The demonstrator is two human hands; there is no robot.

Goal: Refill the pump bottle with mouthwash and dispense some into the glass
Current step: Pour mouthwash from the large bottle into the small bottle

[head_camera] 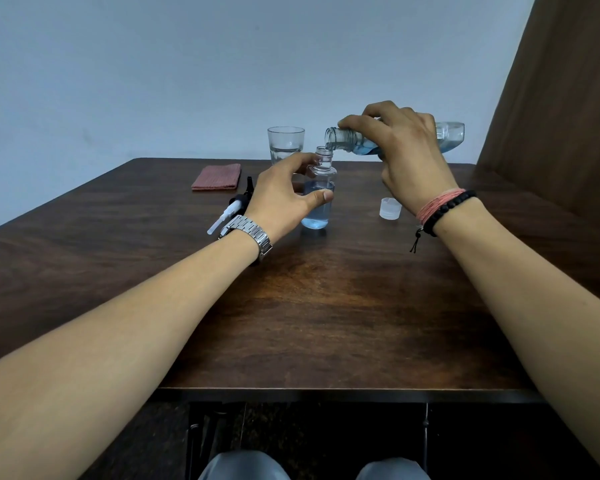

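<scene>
No legible labels. Left hand (280, 199) grips one pump bottle (318, 192), fingers curled round it. Right hand (400, 152) clasps one tilted mouthwash bottle (347, 140), mouth just beyond its fingertips; one glass (285, 144) stands behind.

Table (326, 306) dark wood, faint sheen; pump bottle (317, 199) clear plastic (glossy); cloth (216, 176) matt woven; watch (248, 233) brushed metal

bottles: 2 (317, 199) (451, 136) | glass: 1 (285, 144) | cap: 1 (389, 208) | pump head: 1 (231, 209) | cloth: 1 (216, 177)

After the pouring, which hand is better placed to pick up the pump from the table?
Probably left: the left hand steadies the small bottle right beside the pump; the right hand holds the mouthwash bottle.
</scene>
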